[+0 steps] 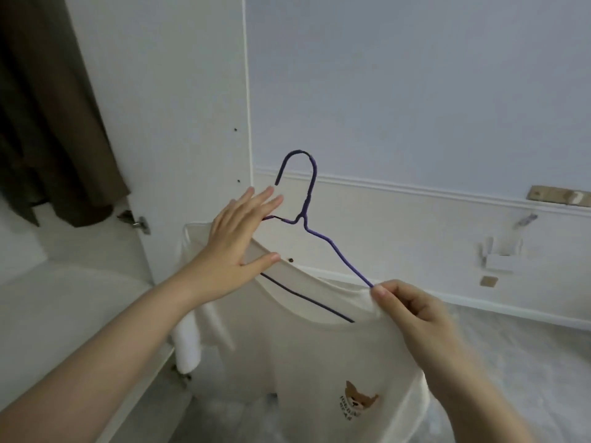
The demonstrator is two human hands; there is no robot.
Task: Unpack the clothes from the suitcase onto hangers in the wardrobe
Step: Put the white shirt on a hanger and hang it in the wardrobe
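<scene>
A cream T-shirt [323, 356] with a small bear print on its chest hangs in front of me on a purple wire hanger [308, 199]. The hanger's hook points up and its bottom bar shows through the neck opening. My left hand [233, 241] lies against the left shoulder of the shirt, fingers spread, thumb on the collar. My right hand [412, 311] pinches the shirt's right shoulder where the hanger arm goes under the cloth. The suitcase is out of view.
The open white wardrobe door [166, 123] stands edge-on at the left, with a metal hinge [137, 220] near its inner side. Dark brown garments [48, 123] hang inside the wardrobe at far left. A pale wall with a white moulding is behind.
</scene>
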